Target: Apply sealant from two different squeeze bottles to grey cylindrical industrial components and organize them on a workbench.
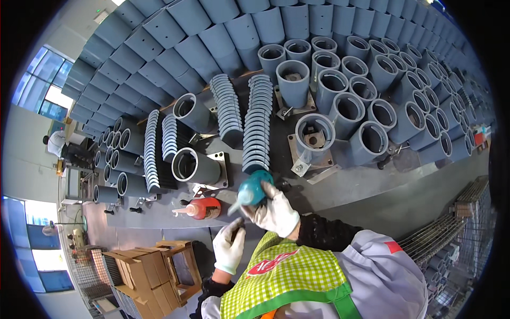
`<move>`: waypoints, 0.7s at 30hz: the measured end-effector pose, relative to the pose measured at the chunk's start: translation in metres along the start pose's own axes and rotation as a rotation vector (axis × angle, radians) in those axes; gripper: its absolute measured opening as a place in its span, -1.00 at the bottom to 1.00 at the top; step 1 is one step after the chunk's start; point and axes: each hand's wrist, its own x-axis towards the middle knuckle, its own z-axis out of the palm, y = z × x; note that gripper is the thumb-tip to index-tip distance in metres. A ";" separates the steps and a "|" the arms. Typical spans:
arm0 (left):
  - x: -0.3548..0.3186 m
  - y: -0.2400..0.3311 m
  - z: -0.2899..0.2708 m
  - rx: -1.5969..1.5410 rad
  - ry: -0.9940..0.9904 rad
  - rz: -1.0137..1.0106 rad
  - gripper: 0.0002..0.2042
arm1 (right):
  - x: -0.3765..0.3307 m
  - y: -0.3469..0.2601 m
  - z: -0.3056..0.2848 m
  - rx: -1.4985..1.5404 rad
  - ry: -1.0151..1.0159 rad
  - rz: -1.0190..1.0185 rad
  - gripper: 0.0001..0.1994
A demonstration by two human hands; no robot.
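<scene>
My right hand (277, 212), in a white glove, is wrapped round a teal squeeze bottle (254, 189) tilted so its pale nozzle points down and to the left. Just below that nozzle is my gloved left hand (229, 249), fingers drawn together and darkened at the tips; whatever they may pinch is hidden. A red squeeze bottle (206, 208) with a whitish nozzle lies on its side on the table, left of the teal one. Beyond my hands, a row of grey curved pieces (256, 143) stands stacked edge to edge.
Grey cylinders (194, 166) rest on metal clamp plates (313, 154) with black-knobbed handles along the table (340, 196). More cylinders crowd the right side, and a wall of them (180, 32) rises behind. Cardboard boxes (149, 276) stand lower left; wire racks (441, 234) lower right. A person (57, 144) is far left.
</scene>
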 end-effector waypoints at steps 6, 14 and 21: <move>0.053 0.002 0.045 -0.907 -0.014 -0.137 -0.28 | -0.066 0.008 0.031 -0.507 -0.304 -0.159 -0.47; 0.115 0.036 0.125 -0.574 0.428 -0.117 -0.11 | -0.129 -0.033 0.042 -0.834 -0.402 -0.701 -0.01; 0.110 0.031 0.100 -0.639 0.335 -0.063 -0.28 | -0.144 -0.047 0.053 -0.745 -0.468 -0.771 -0.10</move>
